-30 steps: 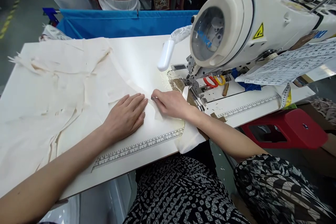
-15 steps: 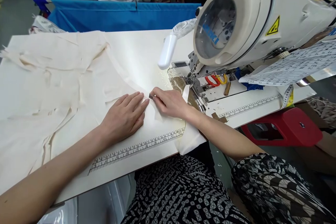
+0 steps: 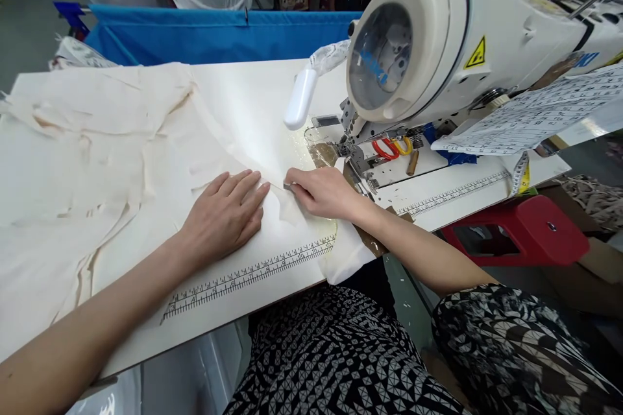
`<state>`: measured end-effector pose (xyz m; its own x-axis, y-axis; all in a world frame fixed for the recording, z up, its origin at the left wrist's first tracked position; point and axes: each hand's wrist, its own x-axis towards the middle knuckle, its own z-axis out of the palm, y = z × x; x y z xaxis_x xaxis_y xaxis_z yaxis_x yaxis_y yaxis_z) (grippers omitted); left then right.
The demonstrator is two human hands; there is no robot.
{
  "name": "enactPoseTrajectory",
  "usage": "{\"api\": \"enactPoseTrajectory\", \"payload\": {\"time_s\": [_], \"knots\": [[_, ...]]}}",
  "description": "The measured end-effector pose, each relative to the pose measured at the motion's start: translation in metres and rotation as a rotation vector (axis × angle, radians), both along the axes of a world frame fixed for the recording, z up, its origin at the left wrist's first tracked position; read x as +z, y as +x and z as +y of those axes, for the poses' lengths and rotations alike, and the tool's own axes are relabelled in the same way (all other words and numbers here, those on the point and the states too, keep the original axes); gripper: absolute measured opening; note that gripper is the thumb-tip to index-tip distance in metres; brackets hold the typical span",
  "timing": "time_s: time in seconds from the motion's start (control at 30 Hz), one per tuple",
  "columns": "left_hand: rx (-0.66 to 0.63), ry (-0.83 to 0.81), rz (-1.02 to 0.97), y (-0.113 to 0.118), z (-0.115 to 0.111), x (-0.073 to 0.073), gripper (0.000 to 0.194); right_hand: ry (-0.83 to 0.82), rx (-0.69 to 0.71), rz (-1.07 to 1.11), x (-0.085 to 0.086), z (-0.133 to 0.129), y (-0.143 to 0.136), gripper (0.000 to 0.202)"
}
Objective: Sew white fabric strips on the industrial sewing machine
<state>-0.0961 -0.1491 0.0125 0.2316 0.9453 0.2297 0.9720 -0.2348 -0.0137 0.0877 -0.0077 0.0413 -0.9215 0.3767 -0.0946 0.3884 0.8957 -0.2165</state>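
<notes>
My left hand (image 3: 224, 215) lies flat on cream fabric (image 3: 111, 162), its fingers stretched out and a little apart. To its right, my right hand (image 3: 321, 193) is closed in a pinch around a small dark metal piece (image 3: 287, 186), whose tip touches the fabric edge. What exactly the piece is cannot be made out. The fabric spreads over the left of the white table (image 3: 243, 97). Part of it runs beneath my right hand, and a loose end (image 3: 348, 259) hangs at the front edge.
A white sewing machine (image 3: 413, 39) stands at the right, with red-handled scissors (image 3: 385, 149) and yellow-handled ones (image 3: 403, 145) beside it. Printed paper (image 3: 530, 110) hangs from the machine. A ruler strip (image 3: 253, 277) marks the front edge. A red stool (image 3: 516, 233) is below right.
My right hand has moved slightly to the right along the fabric edge, away from my left hand, which stays flat. The camera view has shifted a little.
</notes>
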Motion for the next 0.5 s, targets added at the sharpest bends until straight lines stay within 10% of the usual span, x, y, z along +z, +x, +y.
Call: {"api": "enactPoseTrajectory", "payload": {"time_s": [0.5], "knots": [[-0.013,0.015,-0.048,-0.005,0.002,-0.006,0.048,-0.074,-0.093,0.125,-0.009,-0.006,-0.033,0.025]]}}
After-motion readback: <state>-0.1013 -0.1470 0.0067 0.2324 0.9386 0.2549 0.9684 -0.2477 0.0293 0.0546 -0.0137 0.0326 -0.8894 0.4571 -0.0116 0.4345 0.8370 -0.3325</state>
